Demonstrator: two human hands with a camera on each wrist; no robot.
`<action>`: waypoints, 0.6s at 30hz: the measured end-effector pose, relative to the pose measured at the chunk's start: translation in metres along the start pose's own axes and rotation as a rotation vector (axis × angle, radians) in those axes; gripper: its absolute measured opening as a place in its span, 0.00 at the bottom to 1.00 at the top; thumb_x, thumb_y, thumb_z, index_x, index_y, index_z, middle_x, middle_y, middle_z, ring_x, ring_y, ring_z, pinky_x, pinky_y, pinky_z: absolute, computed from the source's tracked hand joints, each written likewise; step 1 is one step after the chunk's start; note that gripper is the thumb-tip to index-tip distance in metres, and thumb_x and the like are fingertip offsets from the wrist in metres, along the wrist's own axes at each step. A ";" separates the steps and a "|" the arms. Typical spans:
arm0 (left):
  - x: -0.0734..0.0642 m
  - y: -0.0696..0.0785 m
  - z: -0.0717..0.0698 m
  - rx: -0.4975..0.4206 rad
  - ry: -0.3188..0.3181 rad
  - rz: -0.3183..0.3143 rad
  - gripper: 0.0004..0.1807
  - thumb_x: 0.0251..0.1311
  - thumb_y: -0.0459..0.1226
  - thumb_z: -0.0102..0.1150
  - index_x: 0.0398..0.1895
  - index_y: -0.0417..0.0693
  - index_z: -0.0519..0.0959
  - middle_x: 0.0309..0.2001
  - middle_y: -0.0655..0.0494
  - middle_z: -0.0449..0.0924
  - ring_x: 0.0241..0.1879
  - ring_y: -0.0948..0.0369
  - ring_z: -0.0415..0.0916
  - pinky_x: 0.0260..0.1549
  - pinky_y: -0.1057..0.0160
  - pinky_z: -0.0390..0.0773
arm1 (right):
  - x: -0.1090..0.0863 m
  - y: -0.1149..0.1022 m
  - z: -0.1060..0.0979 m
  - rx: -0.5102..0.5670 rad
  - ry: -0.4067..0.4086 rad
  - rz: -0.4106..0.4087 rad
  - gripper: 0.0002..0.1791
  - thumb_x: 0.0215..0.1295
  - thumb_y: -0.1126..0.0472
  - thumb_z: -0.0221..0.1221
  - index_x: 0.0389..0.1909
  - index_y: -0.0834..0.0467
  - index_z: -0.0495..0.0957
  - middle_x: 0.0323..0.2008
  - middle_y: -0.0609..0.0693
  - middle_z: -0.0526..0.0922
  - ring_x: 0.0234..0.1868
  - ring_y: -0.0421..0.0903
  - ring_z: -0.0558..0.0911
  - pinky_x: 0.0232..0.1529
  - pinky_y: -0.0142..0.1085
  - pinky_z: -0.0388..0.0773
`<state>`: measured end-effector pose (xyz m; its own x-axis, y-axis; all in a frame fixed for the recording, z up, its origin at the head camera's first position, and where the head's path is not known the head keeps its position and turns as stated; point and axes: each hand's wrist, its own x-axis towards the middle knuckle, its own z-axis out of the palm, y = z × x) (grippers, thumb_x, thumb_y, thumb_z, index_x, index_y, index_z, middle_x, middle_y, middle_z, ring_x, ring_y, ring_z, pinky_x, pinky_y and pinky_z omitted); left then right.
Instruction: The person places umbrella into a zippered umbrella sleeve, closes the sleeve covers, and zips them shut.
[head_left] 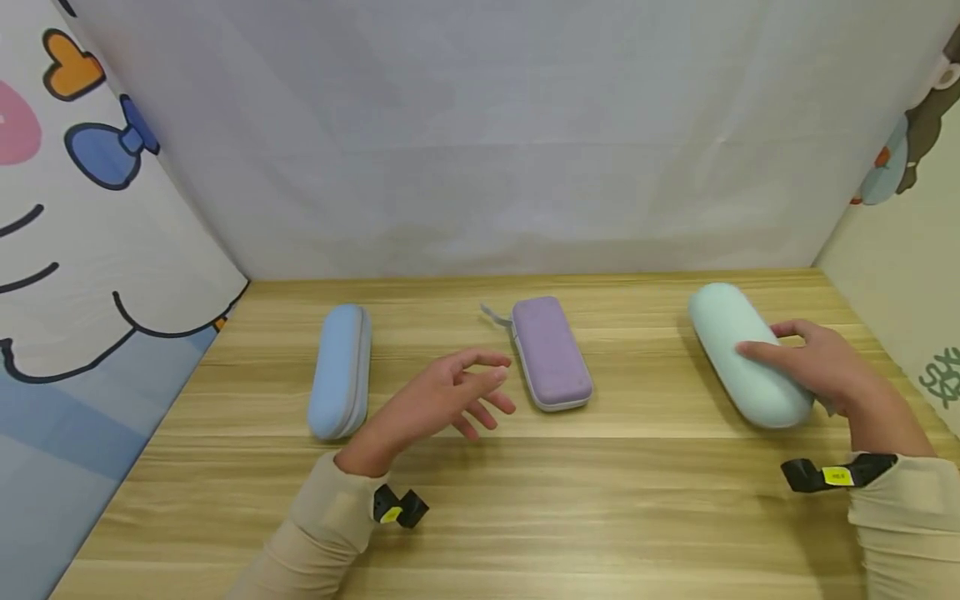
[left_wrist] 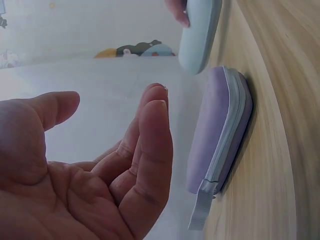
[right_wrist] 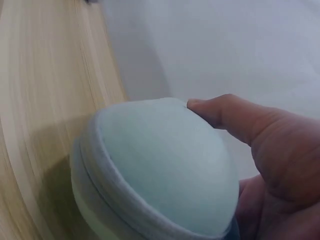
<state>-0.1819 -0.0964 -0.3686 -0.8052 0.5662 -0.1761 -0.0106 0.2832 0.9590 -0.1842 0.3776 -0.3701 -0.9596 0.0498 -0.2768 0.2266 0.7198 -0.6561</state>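
My right hand point(head_left: 817, 362) grips a mint-green zippered case point(head_left: 742, 358) at the right of the table, thumb on its top and fingers round its far side. In the right wrist view the rounded end of this case point(right_wrist: 165, 160) fills the middle, with a zip band along its side. My left hand point(head_left: 442, 396) hovers empty over the table, fingers loosely bent, just left of a purple zippered case point(head_left: 552, 354). The left wrist view shows that purple case point(left_wrist: 212, 130) with its grey zip and strap loop, beyond the fingertips.
A light blue zippered case point(head_left: 333, 371) lies on the wooden table point(head_left: 570, 508), left of my left hand. A white cloth backdrop point(head_left: 487, 142) rises behind the table. Cartoon-printed panels point(head_left: 67, 225) stand at the sides.
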 end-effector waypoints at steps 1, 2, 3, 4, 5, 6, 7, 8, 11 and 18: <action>0.000 0.000 0.000 0.000 -0.001 -0.001 0.27 0.78 0.51 0.52 0.71 0.47 0.70 0.45 0.47 0.88 0.39 0.50 0.86 0.34 0.52 0.86 | 0.000 0.004 -0.003 -0.004 0.001 0.014 0.50 0.73 0.37 0.56 0.72 0.75 0.53 0.58 0.79 0.65 0.44 0.63 0.80 0.33 0.45 0.81; 0.000 0.000 0.000 -0.001 -0.002 -0.001 0.27 0.78 0.51 0.52 0.71 0.47 0.70 0.45 0.47 0.88 0.39 0.49 0.86 0.34 0.52 0.86 | 0.000 0.007 -0.005 -0.008 0.000 0.026 0.50 0.73 0.36 0.55 0.72 0.76 0.52 0.58 0.80 0.64 0.44 0.64 0.79 0.33 0.45 0.80; 0.000 0.000 -0.001 -0.002 -0.003 -0.001 0.27 0.78 0.51 0.52 0.71 0.47 0.70 0.45 0.47 0.88 0.39 0.48 0.86 0.34 0.52 0.86 | 0.000 0.010 -0.007 -0.013 -0.001 0.038 0.51 0.73 0.36 0.54 0.72 0.76 0.52 0.58 0.80 0.64 0.44 0.64 0.79 0.33 0.45 0.80; 0.000 0.000 -0.001 -0.003 -0.004 -0.001 0.27 0.78 0.51 0.52 0.71 0.47 0.70 0.45 0.47 0.88 0.40 0.47 0.86 0.34 0.52 0.86 | 0.001 0.012 -0.008 -0.019 -0.002 0.047 0.51 0.73 0.35 0.54 0.72 0.76 0.52 0.58 0.80 0.64 0.44 0.64 0.78 0.33 0.45 0.80; 0.000 0.000 -0.001 -0.004 -0.005 -0.001 0.27 0.78 0.51 0.52 0.71 0.47 0.70 0.45 0.47 0.88 0.40 0.46 0.86 0.34 0.52 0.86 | 0.001 0.014 -0.009 -0.026 -0.003 0.053 0.51 0.73 0.35 0.54 0.72 0.76 0.52 0.58 0.80 0.63 0.44 0.64 0.78 0.32 0.45 0.80; 0.000 0.000 -0.001 -0.006 -0.006 -0.001 0.27 0.78 0.51 0.52 0.71 0.47 0.70 0.45 0.47 0.88 0.41 0.45 0.86 0.34 0.52 0.86 | 0.001 0.016 -0.010 -0.032 -0.005 0.057 0.51 0.73 0.35 0.53 0.72 0.77 0.52 0.58 0.80 0.63 0.44 0.64 0.78 0.32 0.45 0.80; 0.000 0.000 -0.001 -0.008 -0.006 -0.002 0.27 0.78 0.51 0.52 0.71 0.47 0.70 0.45 0.47 0.88 0.41 0.43 0.86 0.34 0.52 0.86 | 0.002 0.018 -0.010 -0.034 -0.006 0.061 0.51 0.73 0.35 0.53 0.72 0.77 0.52 0.58 0.80 0.63 0.44 0.64 0.78 0.32 0.45 0.79; 0.000 0.000 -0.002 -0.007 -0.007 -0.002 0.27 0.78 0.51 0.52 0.71 0.47 0.70 0.45 0.47 0.88 0.42 0.42 0.85 0.34 0.52 0.86 | 0.002 0.019 -0.010 -0.036 -0.006 0.063 0.51 0.73 0.34 0.53 0.72 0.76 0.52 0.58 0.80 0.63 0.43 0.63 0.78 0.32 0.45 0.79; -0.001 0.001 -0.003 0.005 0.001 -0.006 0.27 0.78 0.51 0.53 0.72 0.47 0.70 0.45 0.48 0.88 0.43 0.41 0.85 0.34 0.53 0.86 | 0.004 0.022 -0.010 -0.037 -0.001 0.061 0.50 0.73 0.34 0.53 0.72 0.76 0.54 0.59 0.80 0.63 0.43 0.63 0.79 0.32 0.45 0.79; -0.004 0.003 -0.009 0.112 0.075 -0.001 0.27 0.78 0.52 0.53 0.72 0.49 0.70 0.46 0.52 0.87 0.46 0.45 0.83 0.36 0.55 0.84 | 0.006 0.026 -0.012 -0.070 0.007 0.023 0.50 0.75 0.36 0.52 0.71 0.78 0.55 0.63 0.83 0.60 0.51 0.71 0.77 0.35 0.42 0.79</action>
<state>-0.1835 -0.1047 -0.3629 -0.8474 0.5074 -0.1561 0.0513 0.3709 0.9273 -0.1859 0.4044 -0.3803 -0.9553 0.0716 -0.2867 0.2370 0.7653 -0.5985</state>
